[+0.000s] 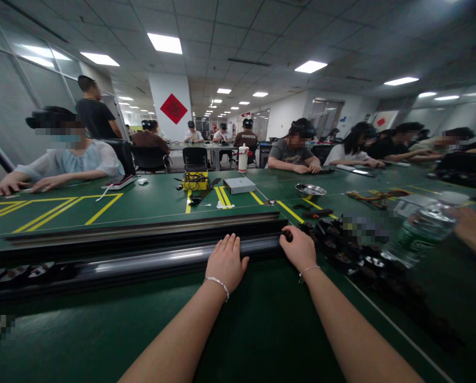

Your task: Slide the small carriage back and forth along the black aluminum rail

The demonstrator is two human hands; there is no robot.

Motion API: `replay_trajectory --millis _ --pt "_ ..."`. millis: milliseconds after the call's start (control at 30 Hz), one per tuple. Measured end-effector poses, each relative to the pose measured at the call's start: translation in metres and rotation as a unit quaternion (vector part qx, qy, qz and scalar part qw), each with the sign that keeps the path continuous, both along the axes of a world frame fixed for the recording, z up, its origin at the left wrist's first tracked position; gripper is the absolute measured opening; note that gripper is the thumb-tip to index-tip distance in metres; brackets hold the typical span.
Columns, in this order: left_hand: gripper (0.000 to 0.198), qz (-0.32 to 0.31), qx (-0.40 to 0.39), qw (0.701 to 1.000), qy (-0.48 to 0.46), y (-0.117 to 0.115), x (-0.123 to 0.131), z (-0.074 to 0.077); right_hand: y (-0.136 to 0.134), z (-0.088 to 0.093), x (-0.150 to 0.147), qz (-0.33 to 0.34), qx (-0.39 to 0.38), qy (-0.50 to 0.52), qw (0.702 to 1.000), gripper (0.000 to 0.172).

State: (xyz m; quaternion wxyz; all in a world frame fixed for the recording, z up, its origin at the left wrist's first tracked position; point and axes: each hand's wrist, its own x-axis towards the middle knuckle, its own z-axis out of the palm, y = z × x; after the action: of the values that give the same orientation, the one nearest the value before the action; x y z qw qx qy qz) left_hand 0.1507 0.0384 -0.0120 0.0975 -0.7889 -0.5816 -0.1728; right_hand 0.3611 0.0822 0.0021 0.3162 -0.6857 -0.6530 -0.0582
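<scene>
A long black metal rail (pixel 142 255) lies across the green table (pixel 262 330) in front of me. My left hand (pixel 226 261) rests on its rounded near edge, fingers together and curled over it. My right hand (pixel 300 249) is closed around the rail's right end, beside a heap of small black parts (pixel 342 250). Both wrists wear thin bracelets.
A clear water bottle (pixel 421 229) lies at the right by another person's hand (pixel 472 226). Farther back are a metal bowl (pixel 310 190), a grey box (pixel 240 184) and a yellow tool (pixel 195 181). Several seated people work around the tables.
</scene>
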Motion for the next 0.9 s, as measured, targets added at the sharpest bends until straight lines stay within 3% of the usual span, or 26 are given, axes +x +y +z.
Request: replay_trajectory --millis 900 --pt "0.047 -0.016 0.019 0.999 -0.023 -0.0035 -0.0001 0.0015 0.0019 0.0008 0.003 0.007 -0.03 0.001 1.0 0.028"
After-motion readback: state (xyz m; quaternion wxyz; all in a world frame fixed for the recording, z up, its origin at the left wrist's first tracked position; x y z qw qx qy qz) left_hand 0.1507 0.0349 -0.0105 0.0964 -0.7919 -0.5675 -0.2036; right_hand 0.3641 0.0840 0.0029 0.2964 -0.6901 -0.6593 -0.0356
